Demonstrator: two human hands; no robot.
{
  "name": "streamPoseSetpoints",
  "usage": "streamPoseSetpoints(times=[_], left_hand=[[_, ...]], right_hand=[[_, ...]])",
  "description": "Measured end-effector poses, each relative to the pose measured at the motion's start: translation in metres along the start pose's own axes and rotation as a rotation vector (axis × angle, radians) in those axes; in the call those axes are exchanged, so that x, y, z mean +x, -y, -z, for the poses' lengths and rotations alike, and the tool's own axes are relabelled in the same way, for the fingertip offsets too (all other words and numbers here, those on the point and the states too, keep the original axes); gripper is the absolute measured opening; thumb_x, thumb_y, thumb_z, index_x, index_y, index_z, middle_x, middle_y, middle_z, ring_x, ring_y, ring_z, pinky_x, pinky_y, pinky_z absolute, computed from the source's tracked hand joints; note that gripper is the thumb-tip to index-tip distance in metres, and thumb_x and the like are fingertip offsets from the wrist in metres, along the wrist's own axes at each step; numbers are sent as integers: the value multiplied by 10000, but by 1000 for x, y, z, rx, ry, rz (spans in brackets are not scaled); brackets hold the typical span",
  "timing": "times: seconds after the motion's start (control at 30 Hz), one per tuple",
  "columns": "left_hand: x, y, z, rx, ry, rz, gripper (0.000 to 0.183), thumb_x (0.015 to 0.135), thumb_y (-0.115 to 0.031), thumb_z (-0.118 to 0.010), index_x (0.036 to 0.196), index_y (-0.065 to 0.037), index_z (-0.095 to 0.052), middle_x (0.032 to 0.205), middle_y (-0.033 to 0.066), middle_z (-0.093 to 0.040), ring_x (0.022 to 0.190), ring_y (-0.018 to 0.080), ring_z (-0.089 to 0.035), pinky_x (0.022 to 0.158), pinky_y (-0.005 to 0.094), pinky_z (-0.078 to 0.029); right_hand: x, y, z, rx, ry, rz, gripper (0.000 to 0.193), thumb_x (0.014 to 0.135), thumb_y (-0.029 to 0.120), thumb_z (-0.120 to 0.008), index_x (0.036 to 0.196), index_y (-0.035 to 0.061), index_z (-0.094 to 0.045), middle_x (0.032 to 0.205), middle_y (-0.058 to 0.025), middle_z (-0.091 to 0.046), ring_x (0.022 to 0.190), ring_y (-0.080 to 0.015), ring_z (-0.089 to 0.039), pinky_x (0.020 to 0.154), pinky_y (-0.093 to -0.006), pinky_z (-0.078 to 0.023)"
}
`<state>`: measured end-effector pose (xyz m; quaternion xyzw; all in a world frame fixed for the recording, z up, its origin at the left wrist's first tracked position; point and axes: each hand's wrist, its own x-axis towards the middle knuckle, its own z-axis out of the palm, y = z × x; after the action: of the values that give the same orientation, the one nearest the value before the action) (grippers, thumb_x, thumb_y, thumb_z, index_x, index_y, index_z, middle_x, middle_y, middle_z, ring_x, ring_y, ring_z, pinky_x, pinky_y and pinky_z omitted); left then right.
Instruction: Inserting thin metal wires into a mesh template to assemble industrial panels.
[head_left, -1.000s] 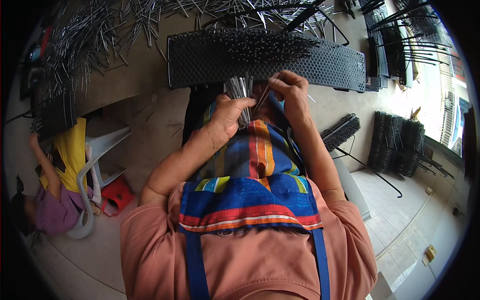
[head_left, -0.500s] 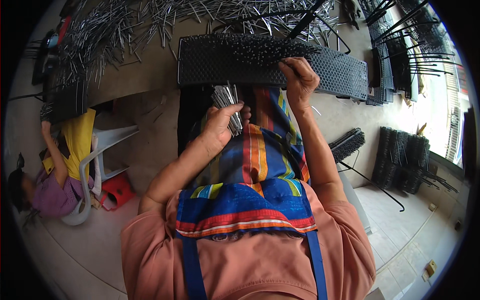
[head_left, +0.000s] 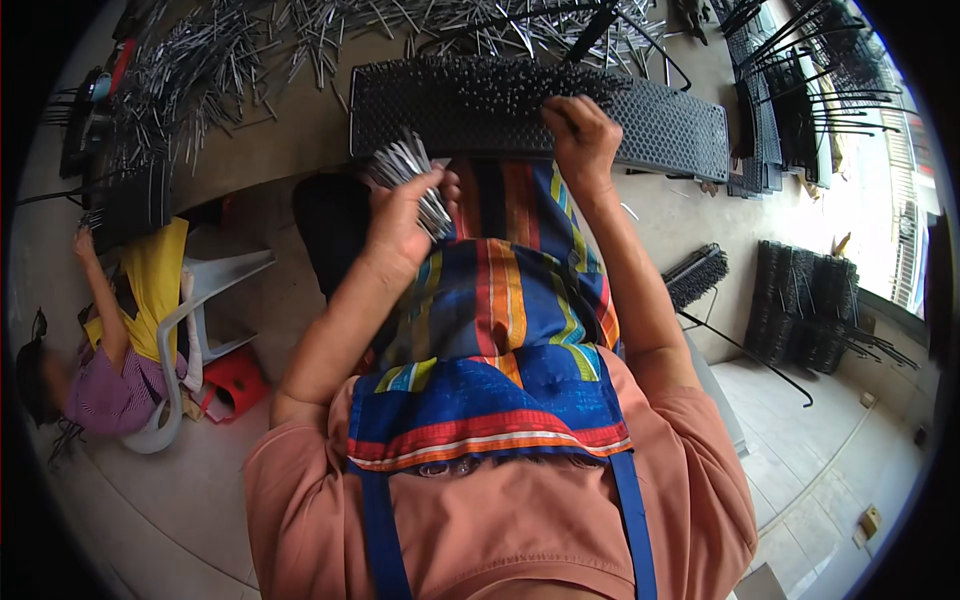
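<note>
My left hand (head_left: pixel 402 218) is wrapped round a bundle of thin grey strips (head_left: pixel 405 158), which fan out above the thumb over my lap. A long black panel full of small holes (head_left: pixel 672 128) lies crosswise in front of me. Many dark strip ends (head_left: pixel 510 88) stick up from its middle and far part, while bare holes show at its right end and left side. At the panel's near edge, just right of its middle, my right hand (head_left: pixel 585 138) is closed with fingertips pinched together. Whatever they hold is too small to make out.
Loose grey strips (head_left: pixel 200 85) are heaped on the table beyond the panel. Black racks with rods (head_left: pixel 820 110) stand at the right, and black bristly pieces (head_left: pixel 800 305) on the floor. Another person (head_left: pixel 110 370) works at the left by a white chair (head_left: pixel 215 280).
My left hand has moved left and a little up with the bundle, which now tilts and fans more. My right hand has shifted slightly left and up along the panel.
</note>
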<state>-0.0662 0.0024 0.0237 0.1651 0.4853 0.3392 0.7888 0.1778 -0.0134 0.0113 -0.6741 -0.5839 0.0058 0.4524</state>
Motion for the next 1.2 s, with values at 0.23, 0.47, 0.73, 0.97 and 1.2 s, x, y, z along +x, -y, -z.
streamPoseSetpoints(times=[0.23, 0.47, 0.73, 0.97, 1.2], left_hand=[[23, -60, 63, 32, -217, -390, 143, 837, 6, -650, 975, -19, -627, 910, 112, -699, 666, 194, -658, 534, 304, -509], [63, -64, 96, 178, -255, -302, 121, 799, 10, -671, 915, -4, -637, 811, 80, -659, 639, 225, -678, 495, 305, -502], [67, -51, 82, 154, -212, -318, 112, 792, 12, -660, 898, -20, -638, 821, 84, -655, 639, 235, -678, 495, 305, -490], [77, -51, 75, 45, -151, -200, 123, 804, 8, -671, 918, -22, -636, 826, 106, -677, 683, 250, -688, 528, 343, -517], [67, -68, 92, -20, -169, -127, 151, 816, -14, -688, 951, -25, -623, 835, 93, -654, 692, 242, -679, 535, 318, -520]], right_hand=[[13, 8, 7, -288, 201, 174, 82, 784, 128, -713, 865, 137, -727, 758, -44, -625, 656, -278, -637, 551, -347, -488], [-3, 13, 12, -296, 162, 282, 121, 803, 161, -685, 914, 118, -708, 768, -52, -599, 620, -274, -610, 541, -378, -479], [-73, 61, -30, -38, 631, 322, 337, 752, 336, -697, 999, 106, -690, 962, -61, -641, 980, -261, -601, 879, -419, -426], [-160, -53, -150, -4, 1278, 136, 536, 904, 515, -496, 1265, 132, -595, 1233, -113, -588, 1196, -275, -530, 1053, -439, -361], [-250, -114, -174, 89, 1384, 5, 527, 920, 480, -489, 1302, 124, -562, 1288, -113, -569, 1207, -270, -522, 1027, -411, -382]])
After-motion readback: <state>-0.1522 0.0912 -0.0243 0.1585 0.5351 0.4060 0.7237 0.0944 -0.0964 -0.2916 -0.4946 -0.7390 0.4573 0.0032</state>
